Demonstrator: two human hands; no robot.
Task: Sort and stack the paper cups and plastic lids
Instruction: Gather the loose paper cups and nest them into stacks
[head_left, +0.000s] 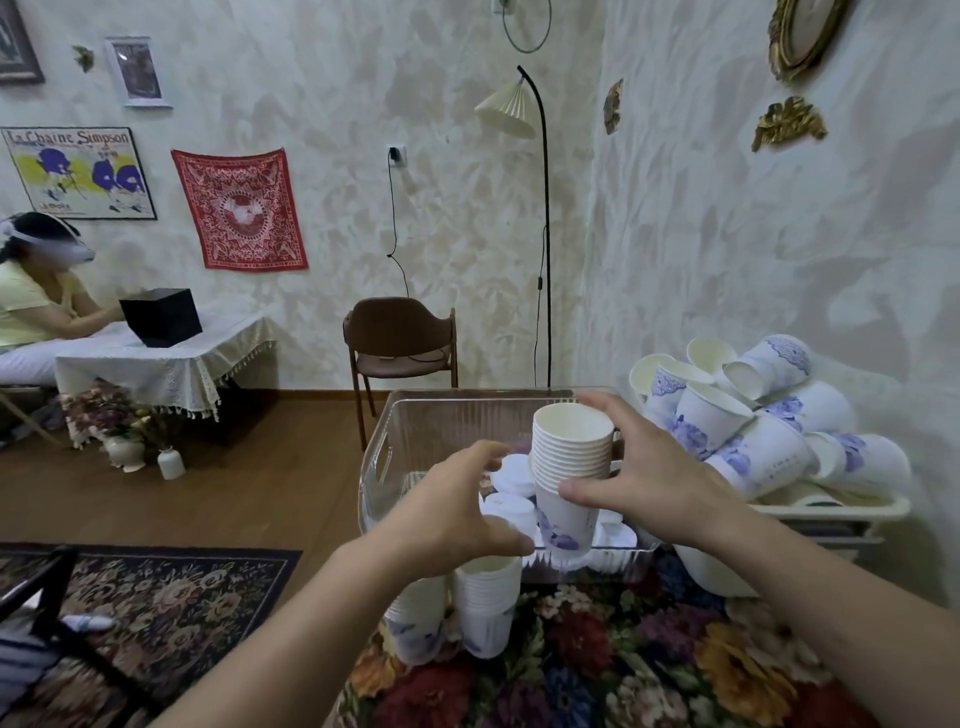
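Floral cloth (597, 670) covers the table under pale textured walls. On it, a clear bin (447, 426) holds white lids (511, 470); a cream tray (841, 506) holds loose cups (748, 415). Right hand (654, 483) grasps the cup stack (570, 467) above the bin; left hand (457, 504) hangs released beside it, over two stacks (457, 608).
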